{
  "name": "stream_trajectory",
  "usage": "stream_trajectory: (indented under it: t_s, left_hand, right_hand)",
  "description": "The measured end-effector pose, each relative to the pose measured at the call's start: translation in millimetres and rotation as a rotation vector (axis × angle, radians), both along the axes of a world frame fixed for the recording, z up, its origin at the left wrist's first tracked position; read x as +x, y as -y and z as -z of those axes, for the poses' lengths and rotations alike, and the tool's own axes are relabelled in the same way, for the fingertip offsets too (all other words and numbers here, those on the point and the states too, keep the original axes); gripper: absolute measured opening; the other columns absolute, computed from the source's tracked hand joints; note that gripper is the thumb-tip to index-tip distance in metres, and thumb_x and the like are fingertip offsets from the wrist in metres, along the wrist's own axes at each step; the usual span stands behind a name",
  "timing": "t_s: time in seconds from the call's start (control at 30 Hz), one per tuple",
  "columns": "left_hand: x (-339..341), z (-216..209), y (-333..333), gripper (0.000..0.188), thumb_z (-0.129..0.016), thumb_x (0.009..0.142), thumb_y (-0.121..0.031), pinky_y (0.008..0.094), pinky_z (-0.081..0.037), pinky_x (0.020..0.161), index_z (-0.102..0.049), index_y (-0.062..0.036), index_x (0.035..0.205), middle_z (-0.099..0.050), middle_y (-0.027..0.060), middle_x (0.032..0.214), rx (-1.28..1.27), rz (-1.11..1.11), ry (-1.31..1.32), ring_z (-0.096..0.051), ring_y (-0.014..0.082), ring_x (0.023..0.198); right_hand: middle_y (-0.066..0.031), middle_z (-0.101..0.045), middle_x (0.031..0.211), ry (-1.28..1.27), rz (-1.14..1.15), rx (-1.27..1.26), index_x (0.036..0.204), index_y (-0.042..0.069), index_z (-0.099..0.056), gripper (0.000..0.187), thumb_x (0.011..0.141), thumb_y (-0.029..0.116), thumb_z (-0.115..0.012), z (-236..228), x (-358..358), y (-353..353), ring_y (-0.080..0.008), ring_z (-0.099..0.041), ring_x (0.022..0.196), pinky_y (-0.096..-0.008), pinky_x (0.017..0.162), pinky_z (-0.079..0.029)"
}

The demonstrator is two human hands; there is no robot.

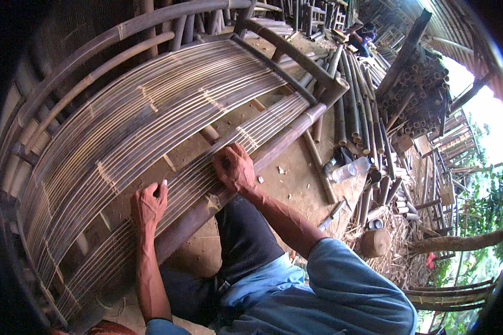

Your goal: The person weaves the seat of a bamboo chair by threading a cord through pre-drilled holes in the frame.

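Observation:
A long bamboo bench (288,133) lies before me, its seat made of thin bamboo slats (207,106) in two bands with a gap between. Pale cross ties (246,137) bind the slats at intervals. On the near band, my right hand (235,169) is closed with its fingers curled over the slats close to the front rail. Farther left, my left hand (150,204) is closed at the inner edge of the same band, thumb pointing up. Its curled fingers hide whatever they hold. Both forearms cross over the front rail.
Long bamboo poles (355,100) lie to the right of the bench, below a stack of cut bamboo (419,92). A clear plastic bottle (352,169), a knife (332,215) and a wood block (376,243) rest on the ground. Another person (363,38) is in the background.

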State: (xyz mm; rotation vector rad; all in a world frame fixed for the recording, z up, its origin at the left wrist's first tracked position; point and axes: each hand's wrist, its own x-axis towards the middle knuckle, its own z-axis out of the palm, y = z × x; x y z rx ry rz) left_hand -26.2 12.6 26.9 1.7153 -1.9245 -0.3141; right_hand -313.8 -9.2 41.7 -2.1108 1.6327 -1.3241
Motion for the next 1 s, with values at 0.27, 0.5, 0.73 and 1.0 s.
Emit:
stream_trajectory:
  t_s: [0.27, 0.5, 0.73, 1.0]
  left_hand:
    - [-2.1, -6.7, 3.0, 0.053, -0.060, 0.098, -0.044, 0.0491, -0.038, 0.052, -0.057, -0.0009, 0.067, -0.051, 0.0224, 0.059, -0.043, -0.019, 0.051, -0.049, 0.0405, 0.053]
    - [-5.1, -3.5, 3.8, 0.056, -0.059, 0.098, -0.047, 0.0512, -0.039, 0.055, -0.056, 0.0002, 0.067, -0.052, 0.0239, 0.061, 0.023, -0.021, 0.032, -0.051, 0.0436, 0.057]
    - [-6.4, -20.7, 0.7, 0.057, -0.055, 0.099, -0.049, 0.0534, -0.042, 0.058, -0.062, -0.0004, 0.071, -0.056, 0.0264, 0.063, 0.149, -0.078, 0.006, -0.053, 0.0457, 0.059]
    - [-0.9, -24.4, -4.8, 0.062, -0.055, 0.098, -0.055, 0.0486, -0.043, 0.054, -0.060, -0.0021, 0.067, -0.053, 0.0213, 0.055, 0.111, -0.068, -0.055, -0.052, 0.0338, 0.049]
  right_hand:
    - [-0.0143, -0.060, 0.094, 0.015, 0.012, -0.032, 0.092, 0.005, -0.066, 0.014, 0.082, 0.012, -0.072, 0.6, 0.5, -0.1, -0.0358, -0.060, 0.090, -0.0453, 0.079, -0.051]
    - [-0.0132, -0.060, 0.092, -0.013, -0.032, -0.032, 0.091, 0.005, -0.066, 0.016, 0.082, 0.017, -0.073, -1.4, -5.4, 0.2, -0.0345, -0.059, 0.089, -0.0439, 0.079, -0.051]
    - [-0.0134, -0.062, 0.095, 0.015, -0.002, -0.059, 0.093, 0.006, -0.069, 0.017, 0.082, 0.018, -0.074, 4.9, 0.2, 3.2, -0.0350, -0.061, 0.092, -0.0448, 0.081, -0.052]
    - [-0.0150, -0.064, 0.093, -0.057, 0.004, -0.088, 0.091, 0.005, -0.069, 0.015, 0.085, 0.018, -0.073, 17.2, 3.1, 4.7, -0.0354, -0.064, 0.089, -0.0439, 0.080, -0.053]
